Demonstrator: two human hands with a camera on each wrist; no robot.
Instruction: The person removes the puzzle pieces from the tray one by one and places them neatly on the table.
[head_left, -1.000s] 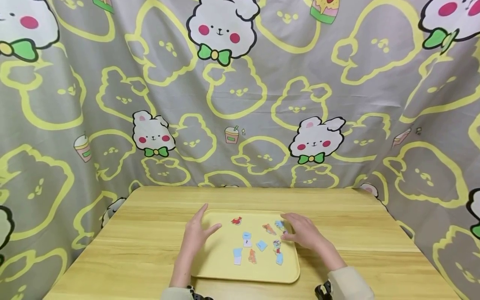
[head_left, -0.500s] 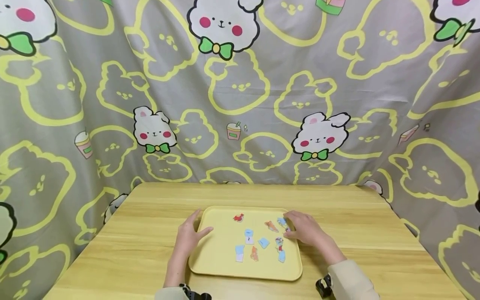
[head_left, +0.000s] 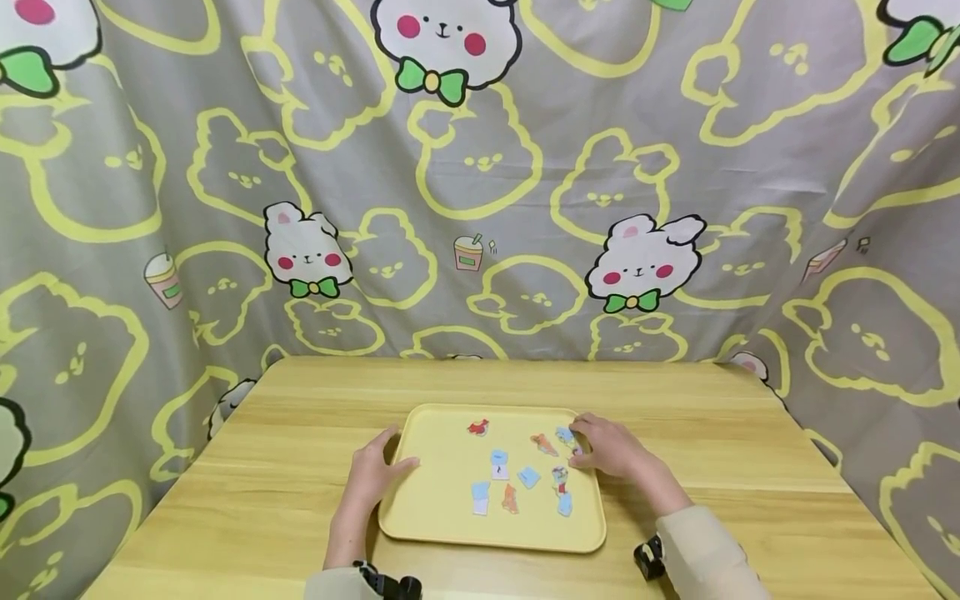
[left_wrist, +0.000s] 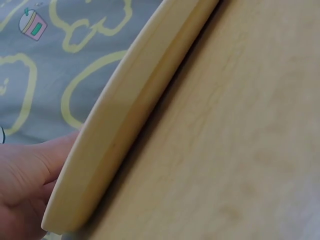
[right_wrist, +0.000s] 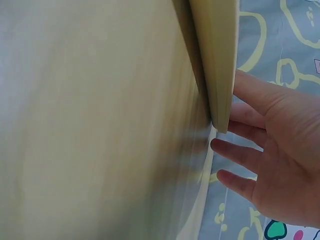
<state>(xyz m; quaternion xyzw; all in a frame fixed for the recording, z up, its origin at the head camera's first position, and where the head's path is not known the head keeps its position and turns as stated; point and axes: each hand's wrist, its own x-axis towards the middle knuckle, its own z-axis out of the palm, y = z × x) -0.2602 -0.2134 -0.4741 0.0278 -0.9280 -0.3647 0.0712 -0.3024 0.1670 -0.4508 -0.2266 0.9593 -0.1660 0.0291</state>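
On a pale yellow tray (head_left: pixel 431 500) lie several small flat cut-out pieces. One is red (head_left: pixel 477 427), two are orange, including an orange piece (head_left: pixel 511 499), and others are light blue, such as a blue piece (head_left: pixel 528 477). My left hand (head_left: pixel 367 475) is at the tray's left edge, thumb over the rim and fingers spread apart from it. My right hand (head_left: pixel 611 447) is at the right edge, fingers loosely bent over the rim beside a blue piece (head_left: pixel 564 436), which it partly hides. In the right wrist view some fingertips are behind the tray's rim.
A wood-grain table (head_left: pixel 262 467) carries the tray and extends on both sides of it. Behind and beside the table hangs a grey curtain (head_left: pixel 450 183) with yellow outlines and white rabbit prints.
My left hand has moved left from above the tray to its left edge. The right hand stays at the right edge. The view has tipped down slightly.
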